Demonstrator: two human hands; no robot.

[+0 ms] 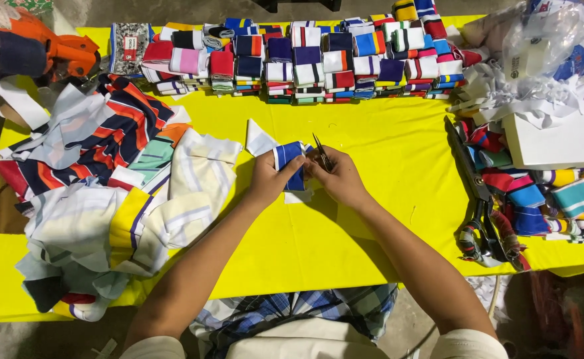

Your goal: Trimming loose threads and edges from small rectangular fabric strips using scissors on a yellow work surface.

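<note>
My left hand (269, 178) grips a small folded knit piece (291, 157) in blue with white stripes, held just above the yellow table (372, 219). My right hand (338, 176) holds small metal snips (320, 151), their tips pointing up and away, right beside the knit piece's right edge. A white scrap (260, 138) lies just behind the left hand. Both hands meet at the middle of the table.
Rows of folded striped knit pieces (305, 60) are stacked along the far edge. A heap of striped fabric (106, 193) fills the left side. Large black shears (475, 199), more folded pieces (551, 193), a white box (558, 143) and a plastic bag (551, 40) are on the right.
</note>
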